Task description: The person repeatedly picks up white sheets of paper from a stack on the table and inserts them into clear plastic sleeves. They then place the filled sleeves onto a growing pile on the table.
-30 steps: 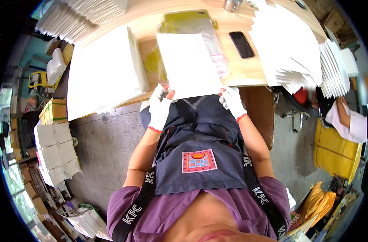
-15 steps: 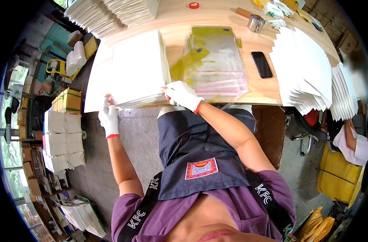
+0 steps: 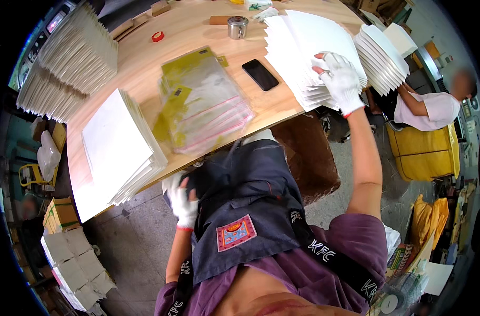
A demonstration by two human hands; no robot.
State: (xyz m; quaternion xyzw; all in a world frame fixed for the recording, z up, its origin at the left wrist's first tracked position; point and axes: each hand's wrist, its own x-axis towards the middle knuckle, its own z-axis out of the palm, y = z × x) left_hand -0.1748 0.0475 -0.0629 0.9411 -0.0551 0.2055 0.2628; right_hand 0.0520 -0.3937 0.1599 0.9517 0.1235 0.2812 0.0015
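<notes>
White gloves with bare fingertips cover both my hands. My right hand [image 3: 341, 79] lies over the fanned stack of white sheets [image 3: 303, 42] on the right of the table, its fingers apart and touching the top sheet. Low by the apron [image 3: 240, 179], just off the table's front edge, my left hand [image 3: 184, 204] is open with nothing seen in it. A neater pile of white sheets [image 3: 116, 142] sits at the table's left front. Between the two piles lie clear plastic bags [image 3: 208, 105] with yellow-green printing and pink-edged strips.
Beside the bags rests a black phone [image 3: 260, 75]. Farther back are a metal cup [image 3: 237, 27] and a red tape roll [image 3: 157, 36]. Tall paper stacks [image 3: 77, 58] stand at the far left. At the right sits another person [image 3: 429, 102] near a second white stack [image 3: 379, 58].
My right hand has left the left pile and moved right onto the fanned stack. My left hand has come off that pile toward my lap. The view has turned right.
</notes>
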